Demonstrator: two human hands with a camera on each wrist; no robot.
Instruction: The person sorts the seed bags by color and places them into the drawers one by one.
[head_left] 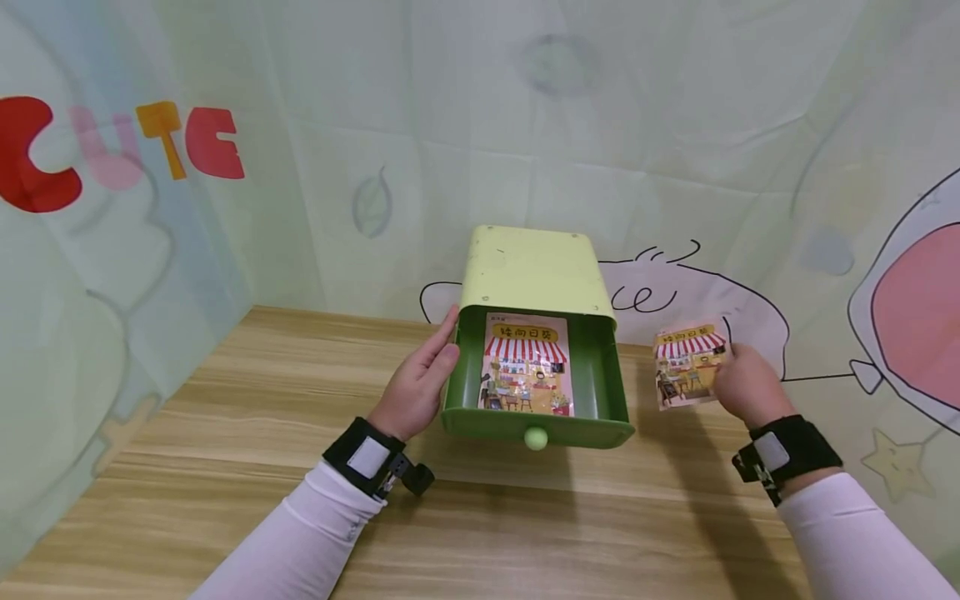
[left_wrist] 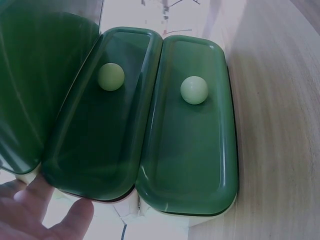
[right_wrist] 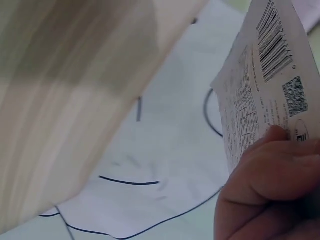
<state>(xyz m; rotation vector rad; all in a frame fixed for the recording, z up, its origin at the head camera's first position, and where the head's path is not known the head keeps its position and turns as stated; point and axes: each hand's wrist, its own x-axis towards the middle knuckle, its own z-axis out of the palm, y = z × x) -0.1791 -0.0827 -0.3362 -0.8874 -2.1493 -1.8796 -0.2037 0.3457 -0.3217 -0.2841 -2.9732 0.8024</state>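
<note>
A small cabinet with a pale yellow case and green drawers stands on the table. Its top drawer is pulled out, and a printed seed packet with a striped awning picture lies inside. Two lower drawers, each with a round knob, are closed in the left wrist view. My left hand rests against the cabinet's left side with its fingers fairly straight. Off to the right of the cabinet, my right hand pinches a second seed packet by its edge; its barcoded back faces the right wrist camera.
The wood-grain table runs back to a printed cloth backdrop with letters and cartoon drawings. That cloth hangs close behind the cabinet and the right hand, and also along the left side.
</note>
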